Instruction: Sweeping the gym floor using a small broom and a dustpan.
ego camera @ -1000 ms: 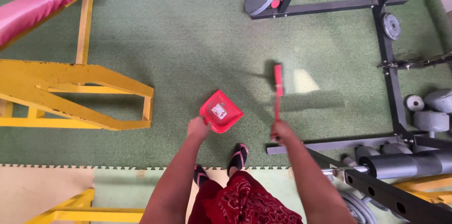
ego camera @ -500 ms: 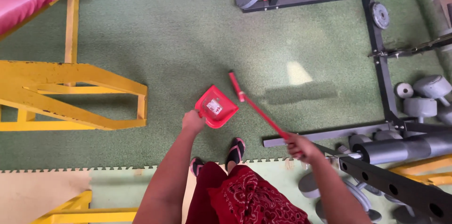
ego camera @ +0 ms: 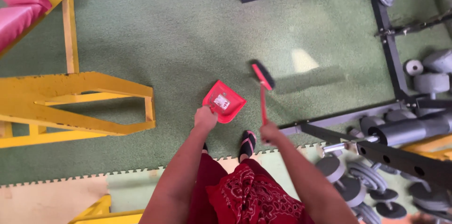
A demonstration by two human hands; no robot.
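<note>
Head view shows our right hand (ego camera: 270,133) closed round a red brush (ego camera: 262,93), its handle running up and away to the bristled head. Just left of that head lies the red dustpan (ego camera: 224,102), gripped by our left hand (ego camera: 205,118) on green carpet (ego camera: 188,31).

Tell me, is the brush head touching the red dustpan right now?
Apart. The head view shows a strip of green carpet between the brush head and the dustpan, which sits left of it.
</note>
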